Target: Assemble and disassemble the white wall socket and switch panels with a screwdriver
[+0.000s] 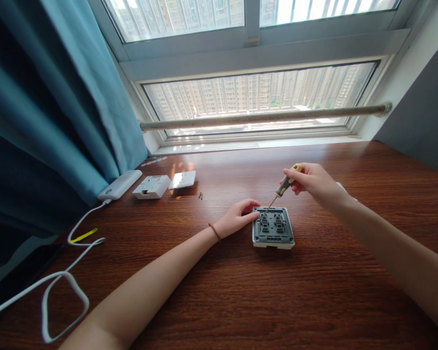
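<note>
A square wall switch (273, 238) lies on the table with its grey inner side up and a white housing below. Two small mechanisms and a screw at either side show on it. My left hand (241, 215) grips its far left corner, thumb on the top edge and fingers behind, partly hidden. In my right hand (308, 181) is a screwdriver (285, 185) with a grey and pale yellow handle. Its shaft slants down to the left, and the tip is at the left screw; whether it sits in the slot is too small to tell.
Several small screws (200, 196) lie left of the switch. Farther left are a white plate (183, 180), a white box (151, 187) and a white power strip (120, 184) with its cable (66, 274). My right forearm partly covers a white piece (342, 186).
</note>
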### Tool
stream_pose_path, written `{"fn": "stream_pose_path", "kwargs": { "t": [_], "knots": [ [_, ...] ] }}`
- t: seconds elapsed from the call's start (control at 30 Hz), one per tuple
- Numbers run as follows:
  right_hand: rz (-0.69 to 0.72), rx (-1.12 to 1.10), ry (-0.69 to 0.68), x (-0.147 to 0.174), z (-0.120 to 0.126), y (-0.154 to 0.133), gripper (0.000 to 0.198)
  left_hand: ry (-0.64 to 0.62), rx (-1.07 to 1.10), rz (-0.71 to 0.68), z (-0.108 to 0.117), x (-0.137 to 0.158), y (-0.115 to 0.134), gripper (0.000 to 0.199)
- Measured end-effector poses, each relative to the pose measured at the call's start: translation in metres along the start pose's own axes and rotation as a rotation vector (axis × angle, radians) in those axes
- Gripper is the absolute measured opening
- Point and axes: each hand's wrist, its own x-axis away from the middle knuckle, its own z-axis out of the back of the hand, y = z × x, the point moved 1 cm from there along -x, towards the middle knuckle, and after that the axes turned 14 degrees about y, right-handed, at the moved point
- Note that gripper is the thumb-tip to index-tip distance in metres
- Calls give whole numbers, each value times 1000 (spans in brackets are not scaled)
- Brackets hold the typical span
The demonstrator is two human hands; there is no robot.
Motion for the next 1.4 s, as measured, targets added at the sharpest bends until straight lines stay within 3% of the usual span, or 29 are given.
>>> {"fn": "stream_pose_path", "kwargs": {
  "t": [0.17, 0.47, 0.57, 0.73, 0.83, 0.9, 1.2, 1.4],
  "knots": [
    [-202, -122, 11, -17, -2, 22, 26, -12, 14, 2, 0, 0, 0, 30],
    [-239, -133, -29, -22, -1, 30, 26, -8, 34, 17, 0, 0, 0, 33],
    [-175, -132, -64, -20, 0, 23, 27, -6, 16, 11, 0, 0, -1, 34],
    [125, -143, -211, -1, 5, -7, 23, -2, -6, -4, 0, 1, -1, 32],
    [196, -128, -267, 6, 7, -16, 19, -5, -5, -1, 0, 1, 0, 32],
    [139, -131, -219, 4, 6, -12, 21, -5, -6, 0, 0, 1, 2, 32],
    [-352, -187, -15, -23, -6, 36, 19, -17, 5, -14, -1, 2, -1, 29],
    [-392, -335, 58, -27, 5, 31, 14, -91, 157, -42, 10, -2, 6, 26]
  ]
}}
